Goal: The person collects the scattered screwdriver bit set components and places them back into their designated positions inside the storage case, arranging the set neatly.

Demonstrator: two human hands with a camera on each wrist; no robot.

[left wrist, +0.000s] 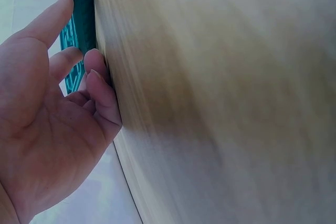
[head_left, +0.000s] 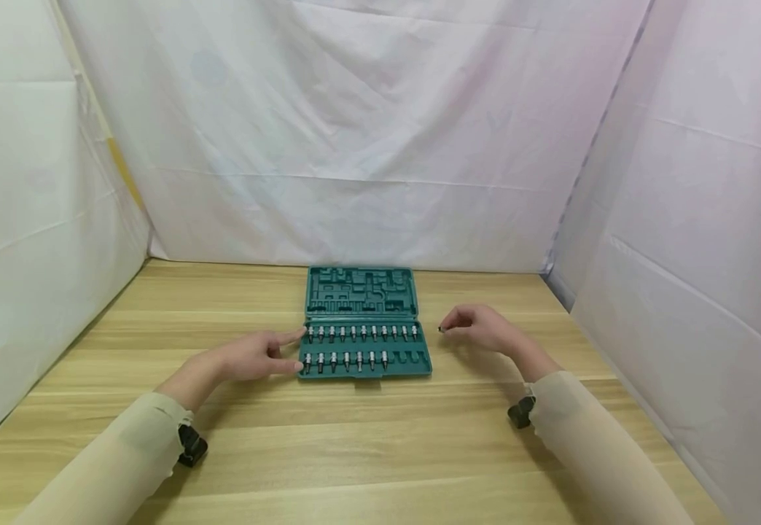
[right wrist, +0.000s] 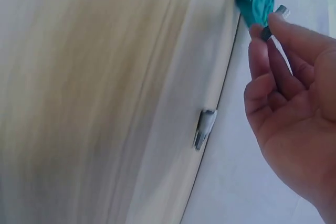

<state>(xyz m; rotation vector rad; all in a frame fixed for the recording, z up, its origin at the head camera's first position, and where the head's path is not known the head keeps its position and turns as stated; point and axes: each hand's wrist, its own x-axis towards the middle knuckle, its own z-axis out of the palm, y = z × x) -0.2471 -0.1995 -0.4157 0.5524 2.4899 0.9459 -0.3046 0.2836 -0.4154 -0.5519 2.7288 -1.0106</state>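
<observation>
A green plastic case lies unfolded on the table, with two rows of silver-and-black bit sockets in its near half. The front row of bits stops short of the right end, where moulded slots show. At the case's left edge, my left hand rests its spread thumb and index finger; its other fingers bend loosely near the tabletop. My right hand pinches a bit socket between thumb and fingertips, just right of the case. Another bit socket lies on the table by that hand, hidden from the head view.
The case's moulded lid lies back toward the rear curtain. White sheets hang along the left and right sides of the wooden table. A dark wrist device sits at each sleeve cuff.
</observation>
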